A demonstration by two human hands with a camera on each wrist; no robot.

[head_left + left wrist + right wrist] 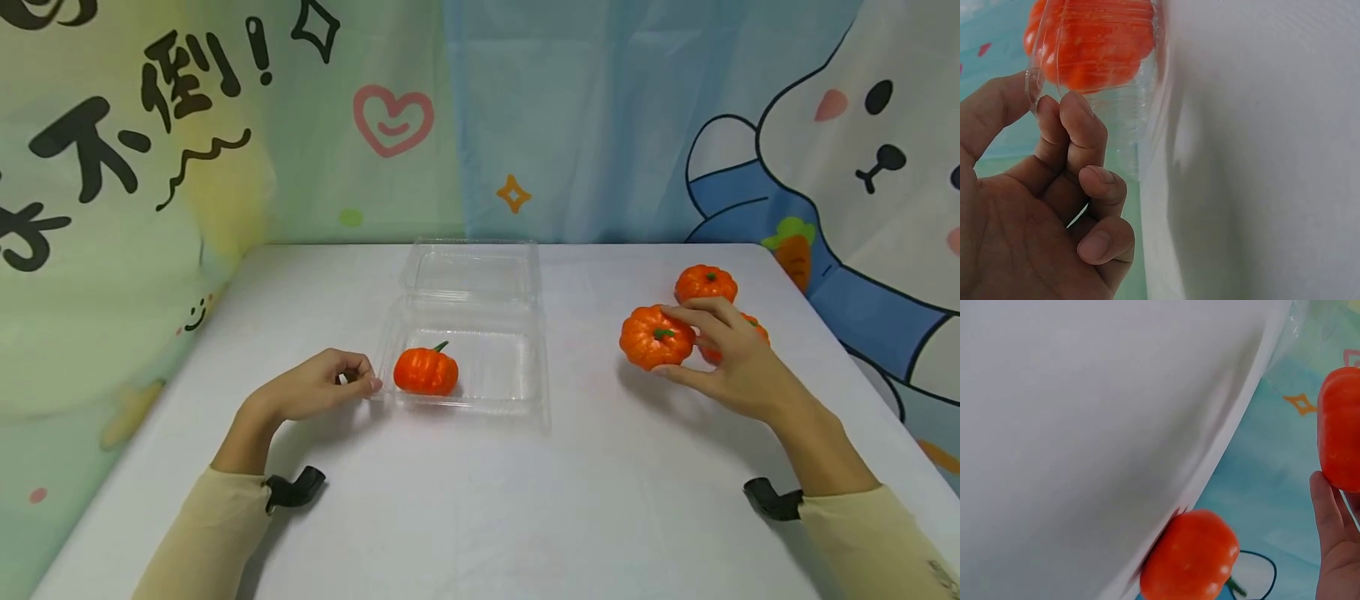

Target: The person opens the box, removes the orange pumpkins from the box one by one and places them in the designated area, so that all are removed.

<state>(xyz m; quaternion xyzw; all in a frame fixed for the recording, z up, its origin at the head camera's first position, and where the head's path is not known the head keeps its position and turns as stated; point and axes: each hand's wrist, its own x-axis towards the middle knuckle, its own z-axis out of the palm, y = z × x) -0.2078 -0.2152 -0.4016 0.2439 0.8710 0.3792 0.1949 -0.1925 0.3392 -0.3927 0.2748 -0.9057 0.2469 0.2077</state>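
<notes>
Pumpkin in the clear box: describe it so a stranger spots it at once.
On the white table, find the open clear box beside the left hand. The orange pumpkin sits in its near half, the only one inside.

Both arms reach forward from the lower corners in pale sleeves, the left sleeve and right sleeve ending short of bare wrists. The left wrist bends so the left hand turns inward, thumb and forefinger pinched, the other fingers curled toward the palm. The right forearm slants inward; the right hand grips with thumb and fingers spread wide, palm facing inward.
</notes>
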